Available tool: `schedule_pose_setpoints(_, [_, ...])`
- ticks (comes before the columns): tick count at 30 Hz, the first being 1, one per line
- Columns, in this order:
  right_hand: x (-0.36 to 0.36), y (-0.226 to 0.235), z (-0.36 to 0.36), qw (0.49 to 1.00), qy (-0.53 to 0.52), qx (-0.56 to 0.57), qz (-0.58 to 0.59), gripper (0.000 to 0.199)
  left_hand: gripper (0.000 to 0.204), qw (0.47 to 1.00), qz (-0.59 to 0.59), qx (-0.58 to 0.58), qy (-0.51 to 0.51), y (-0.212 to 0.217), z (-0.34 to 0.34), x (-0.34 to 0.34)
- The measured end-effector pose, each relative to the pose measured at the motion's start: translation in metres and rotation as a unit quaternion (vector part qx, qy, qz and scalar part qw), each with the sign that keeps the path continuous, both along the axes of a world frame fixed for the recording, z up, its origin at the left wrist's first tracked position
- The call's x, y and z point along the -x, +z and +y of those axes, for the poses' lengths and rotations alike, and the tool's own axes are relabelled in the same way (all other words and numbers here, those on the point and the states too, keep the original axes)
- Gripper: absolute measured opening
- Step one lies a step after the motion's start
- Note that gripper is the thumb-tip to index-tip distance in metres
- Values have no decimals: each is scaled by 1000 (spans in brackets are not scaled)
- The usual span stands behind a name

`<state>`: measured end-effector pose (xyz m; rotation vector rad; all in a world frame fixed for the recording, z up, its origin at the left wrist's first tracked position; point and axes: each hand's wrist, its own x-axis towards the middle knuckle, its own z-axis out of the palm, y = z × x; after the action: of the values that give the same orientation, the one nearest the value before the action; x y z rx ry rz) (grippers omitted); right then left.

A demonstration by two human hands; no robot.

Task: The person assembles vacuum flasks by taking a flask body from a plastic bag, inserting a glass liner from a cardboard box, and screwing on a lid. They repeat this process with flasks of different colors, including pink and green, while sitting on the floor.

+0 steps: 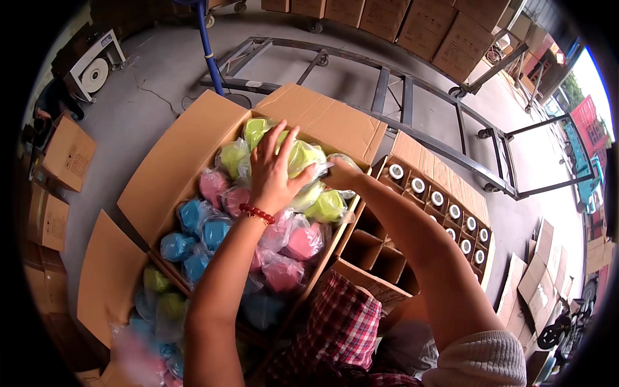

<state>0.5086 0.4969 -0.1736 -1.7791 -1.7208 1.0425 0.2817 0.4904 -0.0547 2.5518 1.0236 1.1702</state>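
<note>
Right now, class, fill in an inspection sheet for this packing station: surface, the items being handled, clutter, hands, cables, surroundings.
Surface: grey concrete floor; the open cardboard box serves as the work area.
Job's things: yellow-green bagged items at the far end of the box, pink bagged items in the middle, blue bagged items at the left.
Clutter: a divided carton of white-capped items at the right; more bagged items in a lower box.
Hands: left hand flat on a yellow-green item, red bead bracelet at the wrist; right hand at the box's far right edge, grip unclear.
Cables: nothing seen.
Surroundings: metal cart frame, stacked cartons, flat cardboard.
</note>
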Motion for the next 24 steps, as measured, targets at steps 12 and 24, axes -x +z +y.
schedule_pose_setpoints(12, [89, -14, 2, 918, 132, 16, -374, 19, 56, 896, 349, 259, 87, -183, 59, -5])
schedule_pose_setpoints(24, [123, -53, -21, 763, 413, 44, -495, 25, 53, 919, 304, 229, 104, -181, 60, -13])
